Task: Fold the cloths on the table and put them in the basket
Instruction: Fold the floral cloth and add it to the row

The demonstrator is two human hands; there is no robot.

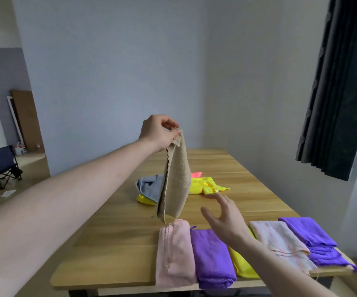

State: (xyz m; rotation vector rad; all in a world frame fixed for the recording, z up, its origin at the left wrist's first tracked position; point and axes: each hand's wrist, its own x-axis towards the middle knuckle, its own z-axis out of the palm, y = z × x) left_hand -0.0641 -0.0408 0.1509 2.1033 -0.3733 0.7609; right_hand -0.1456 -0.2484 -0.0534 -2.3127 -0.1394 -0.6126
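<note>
Bare table (117, 239) lies left; folded cloths (211, 254) crowd the near edge.

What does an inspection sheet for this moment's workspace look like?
Surface: wooden table, partly covered by cloths.
Job's things: beige cloth hanging in the air; folded row along the near edge includes pink cloth and purple cloth; unfolded pile behind; no basket in view.
Clutter: nothing seen.
Grippers: left hand pinches the beige cloth's top; right hand open, reaching toward it.
Cables: nothing seen.
Surroundings: dark curtain, folding chair.
</note>
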